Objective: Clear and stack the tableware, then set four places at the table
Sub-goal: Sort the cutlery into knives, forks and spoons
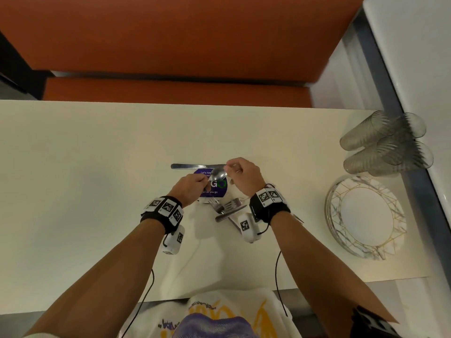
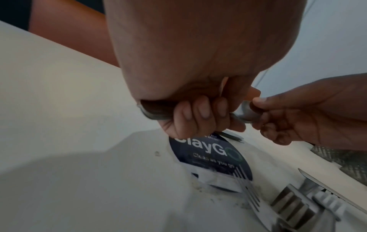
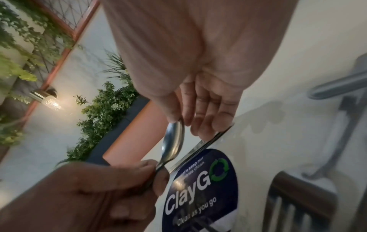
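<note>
A steel spoon (image 1: 218,176) is held over the round "ClayGo" sticker (image 1: 217,190) on the white table (image 1: 85,167). My left hand (image 1: 195,185) grips its handle in a curled fist (image 2: 190,116). My right hand (image 1: 231,170) pinches the tip of the spoon bowl (image 3: 173,141) between thumb and fingers (image 3: 200,113). A knife (image 1: 192,166) lies flat just beyond the sticker. Forks (image 1: 225,207) lie crossed on the table under my right wrist, also seen as forks (image 2: 248,190) in the left wrist view.
A stack of marbled, gold-lined plates (image 1: 366,217) sits at the right table edge. Several ribbed smoky glasses (image 1: 385,142) stand beyond it by the wall. An orange bench (image 1: 170,89) runs along the far side.
</note>
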The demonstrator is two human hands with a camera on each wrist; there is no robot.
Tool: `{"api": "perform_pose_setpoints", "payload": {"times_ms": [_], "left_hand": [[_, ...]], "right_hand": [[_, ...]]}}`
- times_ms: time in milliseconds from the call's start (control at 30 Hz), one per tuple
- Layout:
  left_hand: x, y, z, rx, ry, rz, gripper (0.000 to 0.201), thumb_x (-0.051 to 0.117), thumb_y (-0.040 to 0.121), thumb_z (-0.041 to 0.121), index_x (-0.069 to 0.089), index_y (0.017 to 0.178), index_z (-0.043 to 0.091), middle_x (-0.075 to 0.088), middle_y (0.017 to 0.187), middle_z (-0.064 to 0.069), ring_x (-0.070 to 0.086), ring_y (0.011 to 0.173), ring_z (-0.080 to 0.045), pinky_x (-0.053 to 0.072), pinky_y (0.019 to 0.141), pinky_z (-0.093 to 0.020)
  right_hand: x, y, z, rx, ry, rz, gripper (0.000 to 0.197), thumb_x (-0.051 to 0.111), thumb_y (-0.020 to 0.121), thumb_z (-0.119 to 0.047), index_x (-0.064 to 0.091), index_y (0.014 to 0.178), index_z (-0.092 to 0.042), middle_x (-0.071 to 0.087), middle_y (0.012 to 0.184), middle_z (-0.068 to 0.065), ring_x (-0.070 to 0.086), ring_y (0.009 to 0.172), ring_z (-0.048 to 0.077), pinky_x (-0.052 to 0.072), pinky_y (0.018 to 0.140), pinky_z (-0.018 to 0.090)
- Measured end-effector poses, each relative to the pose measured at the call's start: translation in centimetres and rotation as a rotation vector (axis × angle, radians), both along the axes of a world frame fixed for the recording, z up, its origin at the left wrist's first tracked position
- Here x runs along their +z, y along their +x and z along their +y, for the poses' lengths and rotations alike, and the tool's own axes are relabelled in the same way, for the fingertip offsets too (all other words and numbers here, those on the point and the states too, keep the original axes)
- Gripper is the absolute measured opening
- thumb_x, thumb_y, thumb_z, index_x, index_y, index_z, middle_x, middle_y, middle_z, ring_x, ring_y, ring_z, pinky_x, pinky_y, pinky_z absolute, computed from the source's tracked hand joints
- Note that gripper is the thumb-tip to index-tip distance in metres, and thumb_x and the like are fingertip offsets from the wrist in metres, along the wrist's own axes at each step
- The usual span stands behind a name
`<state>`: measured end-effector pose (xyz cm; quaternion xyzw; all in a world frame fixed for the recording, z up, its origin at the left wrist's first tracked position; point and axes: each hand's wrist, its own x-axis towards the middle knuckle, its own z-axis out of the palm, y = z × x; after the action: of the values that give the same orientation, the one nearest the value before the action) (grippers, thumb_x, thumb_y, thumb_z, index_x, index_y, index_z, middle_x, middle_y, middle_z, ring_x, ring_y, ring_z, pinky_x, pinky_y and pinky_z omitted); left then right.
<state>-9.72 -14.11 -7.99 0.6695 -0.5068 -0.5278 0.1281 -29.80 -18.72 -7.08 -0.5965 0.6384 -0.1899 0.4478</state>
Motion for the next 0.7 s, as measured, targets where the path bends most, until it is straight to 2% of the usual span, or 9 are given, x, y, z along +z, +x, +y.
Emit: {"api": "perform_pose_setpoints", "payload": {"times_ms": [67,167,233,300,400,500,700], "left_hand": [[0.2,0.1,-0.4,-0.029,0.004,-0.007,0.032,0.052,0.101,0.027,0.071,0.077,0.024,0.072,0.093,-0.001,0.069,0.093,-0.025,0.057,0.087,-0.043],[0.6,0.5,-0.8,-0.109,-0.077,-0.091,0.012,0.063,0.095,0.026,0.069,0.086,0.030,0.071,0.087,0.003,0.068,0.086,-0.020,0.057,0.077,-0.035],[0.5,1.0,-0.8,-0.121,-0.140,-0.105,0.014,0.064,0.092,0.013,0.065,0.098,0.026,0.072,0.088,0.002,0.069,0.085,-0.015,0.060,0.075,-0.032],[0.1,1.5,-0.7,-0.128,-0.191,-0.134,0.019,0.062,0.091,0.005,0.065,0.104,0.019,0.071,0.097,0.000,0.069,0.090,-0.017,0.062,0.079,-0.034],[-1.0,1.9,-0.5,-0.180,-0.325,-0.228,0.017,0.066,0.092,0.006,0.072,0.106,0.014,0.067,0.107,-0.004,0.064,0.097,-0.021,0.057,0.086,-0.038],[-1.7,1.4,-0.3,-0.199,-0.474,-0.330,0.018,0.072,0.091,0.009,0.079,0.107,0.012,0.070,0.105,-0.008,0.061,0.100,-0.026,0.055,0.086,-0.044],[-2.2,0.2,-0.1,-0.120,-0.529,-0.353,0.018,0.075,0.088,0.004,0.080,0.106,0.006,0.073,0.106,-0.012,0.061,0.109,-0.032,0.054,0.092,-0.044]], "right_hand": [[-0.2,0.5,-0.2,0.033,-0.067,0.038,0.018,0.067,0.093,-0.028,0.073,0.097,-0.011,0.075,0.081,0.003,0.071,0.072,0.021,0.059,0.077,0.037],[-1.0,0.7,-0.2,-0.024,-0.086,0.072,0.014,0.068,0.091,-0.023,0.074,0.090,-0.011,0.075,0.077,0.003,0.072,0.068,0.021,0.060,0.076,0.040],[-1.5,0.5,0.0,-0.075,-0.084,0.093,0.014,0.067,0.091,-0.023,0.074,0.090,-0.011,0.075,0.078,0.001,0.072,0.069,0.020,0.061,0.076,0.040],[-1.9,0.0,0.3,-0.109,-0.089,0.116,0.014,0.066,0.093,-0.023,0.074,0.090,-0.011,0.075,0.079,0.002,0.072,0.069,0.019,0.061,0.076,0.039],[-2.2,-0.7,0.7,-0.138,-0.062,0.148,0.015,0.065,0.094,-0.023,0.074,0.093,-0.011,0.075,0.081,0.002,0.073,0.071,0.019,0.061,0.077,0.038],[-2.4,-1.0,0.9,-0.158,-0.016,0.145,0.016,0.064,0.094,-0.022,0.075,0.096,-0.012,0.076,0.084,0.003,0.073,0.074,0.021,0.062,0.078,0.040],[-2.6,-1.4,1.5,-0.190,0.029,0.161,0.016,0.064,0.094,-0.020,0.076,0.100,-0.011,0.076,0.086,0.005,0.073,0.076,0.021,0.062,0.079,0.039]]}}
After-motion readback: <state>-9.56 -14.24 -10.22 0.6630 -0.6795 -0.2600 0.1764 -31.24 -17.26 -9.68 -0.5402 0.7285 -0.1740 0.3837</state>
